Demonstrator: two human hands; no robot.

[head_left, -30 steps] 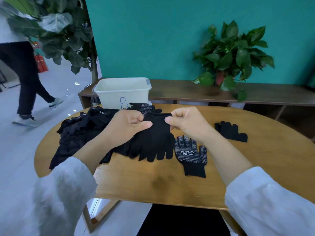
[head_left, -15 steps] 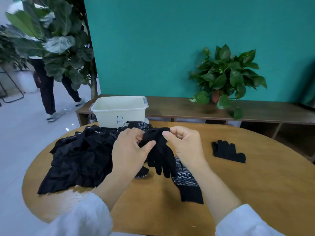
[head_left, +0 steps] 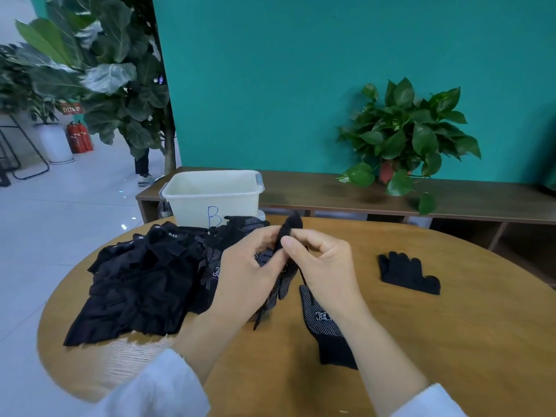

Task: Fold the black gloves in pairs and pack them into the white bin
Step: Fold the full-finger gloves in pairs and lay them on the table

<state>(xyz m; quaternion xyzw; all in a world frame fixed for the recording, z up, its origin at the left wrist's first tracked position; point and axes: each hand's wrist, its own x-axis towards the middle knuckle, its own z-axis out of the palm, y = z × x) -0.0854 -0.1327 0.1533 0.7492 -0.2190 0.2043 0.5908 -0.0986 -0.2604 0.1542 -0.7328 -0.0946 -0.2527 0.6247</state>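
Note:
Both hands hold one black dotted glove [head_left: 289,228] above the round wooden table [head_left: 421,341]. My left hand [head_left: 246,272] grips its body and my right hand [head_left: 323,263] pinches its cuff end; the glove's fingers hang down between my hands. A second dotted glove [head_left: 326,326] lies flat on the table under my right wrist. A plain black glove [head_left: 406,273] lies further right. The white bin [head_left: 210,197], marked with a blue B, stands at the table's far edge. I cannot see its bottom.
A heap of black cloth and more dotted gloves [head_left: 144,281] covers the table's left part. Behind the table runs a low wooden bench [head_left: 331,191] with a potted plant [head_left: 406,136]. A person's legs [head_left: 143,167] show behind a large leafy tree [head_left: 99,70] on the left.
The glove hung open and flat between my hands a second ago; now it is bunched and turned edge-on. The view has tilted upward, and the person in the background has walked away.

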